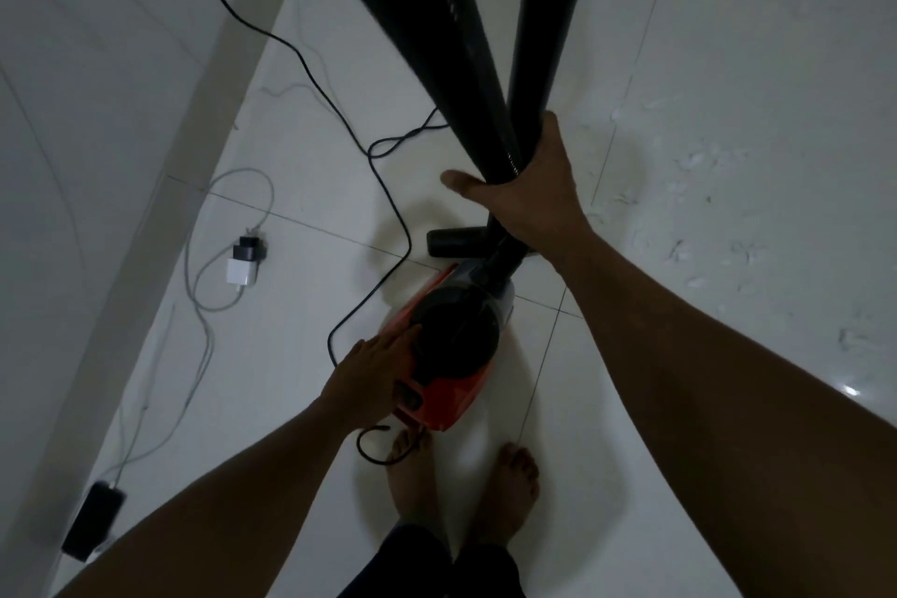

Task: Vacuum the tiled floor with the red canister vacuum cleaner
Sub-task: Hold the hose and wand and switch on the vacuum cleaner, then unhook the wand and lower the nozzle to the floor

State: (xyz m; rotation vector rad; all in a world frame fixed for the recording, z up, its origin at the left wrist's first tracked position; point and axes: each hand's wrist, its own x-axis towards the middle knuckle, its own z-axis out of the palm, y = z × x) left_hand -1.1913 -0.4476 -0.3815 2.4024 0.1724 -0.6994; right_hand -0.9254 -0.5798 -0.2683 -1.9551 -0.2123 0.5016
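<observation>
The red canister vacuum cleaner (451, 354) stands on the white tiled floor (728, 160) just ahead of my bare feet. My left hand (369, 379) lies flat on its left side, fingers together, touching the black top and red body. My right hand (529, 189) is wrapped around the black hose and tube (466, 39), which rise toward the camera and fill the top centre. A black nozzle piece (456, 242) lies on the floor beyond the canister.
The vacuum's black power cord (310, 63) snakes across the tiles to the upper left. A white charger with a black adapter (245, 265) and its grey cable lie at left beside the wall. A black device (92, 527) lies at lower left.
</observation>
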